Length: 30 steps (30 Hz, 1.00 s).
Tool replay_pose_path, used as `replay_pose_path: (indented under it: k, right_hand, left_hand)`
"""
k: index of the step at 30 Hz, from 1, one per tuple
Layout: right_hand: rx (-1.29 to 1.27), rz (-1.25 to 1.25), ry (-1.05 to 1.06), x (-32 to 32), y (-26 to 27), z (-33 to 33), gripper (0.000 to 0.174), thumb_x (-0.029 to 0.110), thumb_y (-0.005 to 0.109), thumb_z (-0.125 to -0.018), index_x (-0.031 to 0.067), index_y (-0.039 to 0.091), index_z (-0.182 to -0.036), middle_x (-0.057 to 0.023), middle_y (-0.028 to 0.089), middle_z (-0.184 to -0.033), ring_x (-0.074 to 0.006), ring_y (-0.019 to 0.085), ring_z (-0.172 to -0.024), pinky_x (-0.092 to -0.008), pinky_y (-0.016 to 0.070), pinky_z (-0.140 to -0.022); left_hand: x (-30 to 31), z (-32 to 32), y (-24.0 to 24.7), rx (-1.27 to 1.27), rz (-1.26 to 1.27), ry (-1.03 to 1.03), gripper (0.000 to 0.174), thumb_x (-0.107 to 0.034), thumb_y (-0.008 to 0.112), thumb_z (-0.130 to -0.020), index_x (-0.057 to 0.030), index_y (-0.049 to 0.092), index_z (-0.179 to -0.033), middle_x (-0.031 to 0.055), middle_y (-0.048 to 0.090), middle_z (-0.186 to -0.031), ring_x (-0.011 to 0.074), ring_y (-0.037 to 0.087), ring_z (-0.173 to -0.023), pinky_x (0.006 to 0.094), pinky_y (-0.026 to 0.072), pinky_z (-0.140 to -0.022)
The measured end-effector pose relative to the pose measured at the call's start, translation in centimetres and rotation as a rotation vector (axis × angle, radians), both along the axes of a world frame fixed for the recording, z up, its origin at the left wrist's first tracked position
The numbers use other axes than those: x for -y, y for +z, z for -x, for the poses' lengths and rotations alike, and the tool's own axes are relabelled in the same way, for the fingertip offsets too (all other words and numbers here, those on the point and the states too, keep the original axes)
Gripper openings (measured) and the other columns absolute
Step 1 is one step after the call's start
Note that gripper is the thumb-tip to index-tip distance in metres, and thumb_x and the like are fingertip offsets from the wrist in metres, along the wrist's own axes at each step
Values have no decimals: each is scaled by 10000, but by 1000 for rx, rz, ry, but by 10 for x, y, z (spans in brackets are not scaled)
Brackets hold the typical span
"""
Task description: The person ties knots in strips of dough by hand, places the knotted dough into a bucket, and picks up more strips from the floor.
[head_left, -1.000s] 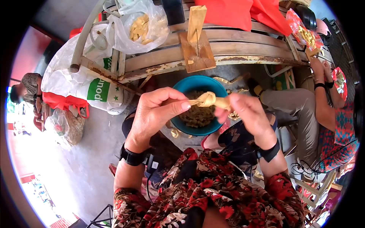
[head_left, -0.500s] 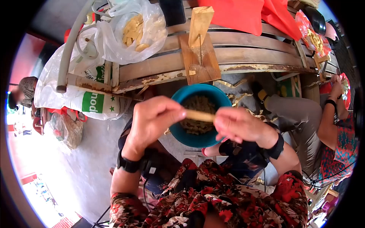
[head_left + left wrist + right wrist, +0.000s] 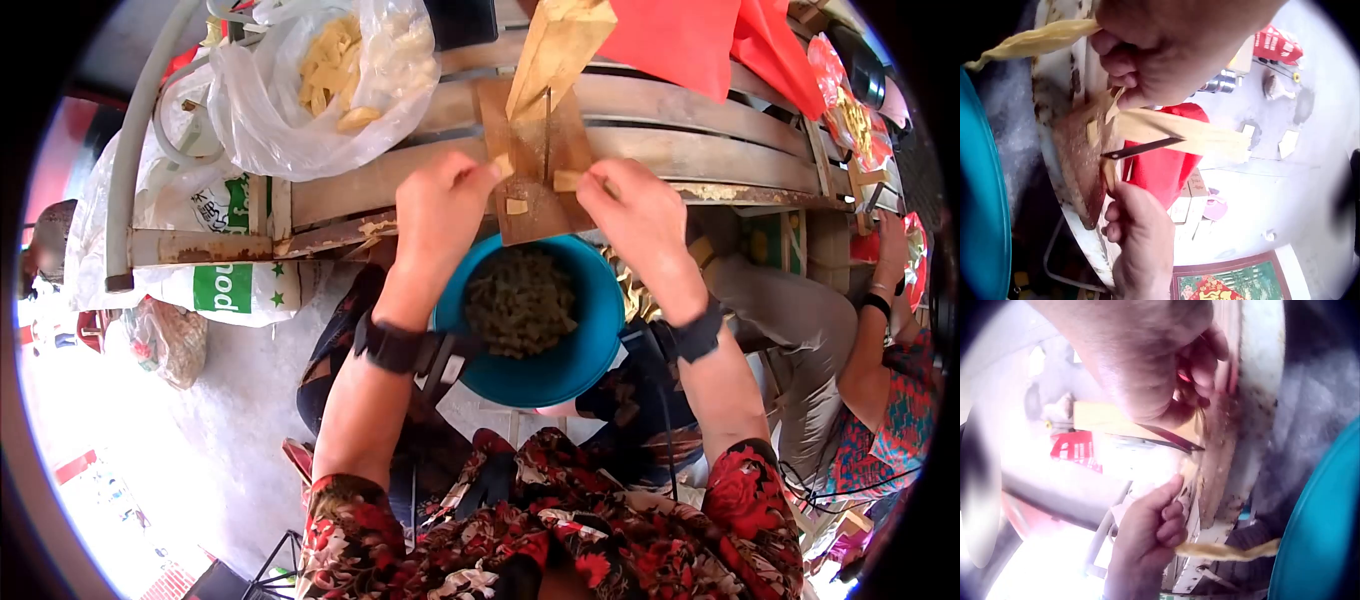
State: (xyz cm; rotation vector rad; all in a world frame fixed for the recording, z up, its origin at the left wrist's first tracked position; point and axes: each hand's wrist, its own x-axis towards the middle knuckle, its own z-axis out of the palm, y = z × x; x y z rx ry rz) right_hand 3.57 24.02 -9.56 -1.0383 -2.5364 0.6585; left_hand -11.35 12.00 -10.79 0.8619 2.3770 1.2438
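Observation:
Both hands are up at a wooden block stand, where a thin upright blade joins the block to its base board. On the blade's left, my left hand pinches a pale yellow strip; its long tail hangs toward the bucket in the left wrist view. My right hand pinches a pale yellow end right of the blade. A small cut piece lies on the board. Below the hands stands a teal bucket with many short dull pieces.
The stand sits on a slatted bench with a rusty front edge. A plastic bag of yellow pieces lies at its left, red cloth at the back. Another person sits at the right. A white sack stands left of the bucket.
The hands held a knotted yellow strip over the bucket, then a straight length between them. Now they have moved forward to the blade, with yellow ends on both sides of it.

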Motion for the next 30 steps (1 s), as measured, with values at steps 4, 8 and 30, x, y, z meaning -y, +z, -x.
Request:
replay_pose_path:
  k: [4, 8, 30]
  right_hand:
    - [-333, 460, 124, 27, 20, -18, 280, 306, 580, -870, 33, 637, -893, -63, 614, -899, -181, 613, -736, -262, 472, -643]
    - [-775, 967, 44, 48, 48, -41, 212, 185, 530, -917, -10, 609, -934, -75, 619, -833, -146, 610, -694, -242, 485, -657]
    - [-919, 679, 292, 137, 130, -121, 178, 135, 491, -931, -26, 568, -922, -108, 647, -836, -172, 632, -680, -279, 519, -659]
  left_hand:
    - [24, -29, 32, 414, -171, -177, 211, -187, 672, -811, 19, 631, -796, 47, 604, -656, 95, 541, -610, 245, 449, -576]
    - [63, -60, 87, 696, -388, -395, 237, -47, 637, -810, -10, 578, -1036, 31, 603, -789, 67, 531, -564, 186, 397, -469]
    - [131, -95, 132, 681, -84, -552, 456, -392, 571, -864, 48, 632, -970, 72, 635, -840, 125, 584, -766, 264, 457, -709]
